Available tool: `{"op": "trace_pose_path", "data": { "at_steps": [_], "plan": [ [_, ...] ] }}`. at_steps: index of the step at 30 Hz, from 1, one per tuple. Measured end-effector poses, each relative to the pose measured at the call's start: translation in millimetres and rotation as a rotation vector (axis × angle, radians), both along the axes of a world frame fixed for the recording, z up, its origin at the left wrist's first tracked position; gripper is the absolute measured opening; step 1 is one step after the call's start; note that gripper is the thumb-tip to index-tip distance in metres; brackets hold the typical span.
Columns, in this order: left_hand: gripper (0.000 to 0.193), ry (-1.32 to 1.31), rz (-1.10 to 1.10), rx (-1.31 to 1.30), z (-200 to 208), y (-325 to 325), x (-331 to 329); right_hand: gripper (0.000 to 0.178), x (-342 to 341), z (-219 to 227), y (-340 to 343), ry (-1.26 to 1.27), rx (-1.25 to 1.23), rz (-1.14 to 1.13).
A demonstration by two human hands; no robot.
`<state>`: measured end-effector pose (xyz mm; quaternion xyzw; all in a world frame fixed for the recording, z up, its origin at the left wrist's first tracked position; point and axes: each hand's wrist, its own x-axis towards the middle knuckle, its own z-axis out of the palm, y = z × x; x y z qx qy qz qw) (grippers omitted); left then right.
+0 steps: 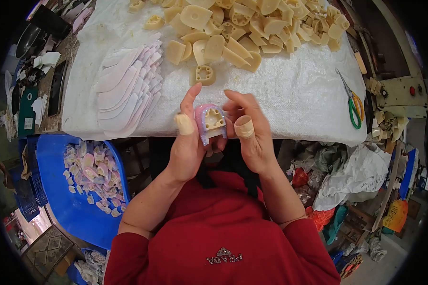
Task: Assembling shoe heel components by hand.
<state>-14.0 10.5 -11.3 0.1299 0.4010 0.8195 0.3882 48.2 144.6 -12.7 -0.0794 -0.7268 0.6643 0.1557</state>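
Between my hands is a beige plastic shoe heel, its hollow, ribbed face toward me. A shiny pink and lilac covering piece wraps round its outer side. My left hand is closed on the heel's left side, with a beige finger cot on the thumb. My right hand curls its fingers against the right side, and its thumb, also in a cot, stands away from the heel. Some fingertips behind the heel are hidden. Just beyond my hands, a bare heel rests on the white table cover.
Many bare beige heels are piled at the table's far side. Fanned pale pink covering pieces lie at left. Scissors with green and orange handles lie at right. A blue tub of covered heels stands below left; plastic bags lie below right.
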Motion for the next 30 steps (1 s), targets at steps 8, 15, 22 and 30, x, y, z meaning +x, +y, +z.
{"op": "trace_pose_path", "data": {
  "at_steps": [8, 15, 22, 30],
  "plan": [
    [0.089, 0.837, 0.158, -0.385, -11, -2, 1, 0.028, 0, 6, 3, 0.014, 0.288, 0.020],
    [0.052, 0.689, 0.109, -0.350, -2, -7, -6, 0.032, 4, -11, 9, -0.063, -0.380, 0.041],
    [0.053, 1.168, 0.168, -0.459, 9, -6, -5, 0.013, 3, -2, 23, -0.131, -0.353, 0.281],
    [0.051, 1.130, 0.232, -0.550, 8, 3, 0, 0.016, 4, -11, 17, -0.040, -0.309, 0.078]
  ]
}}
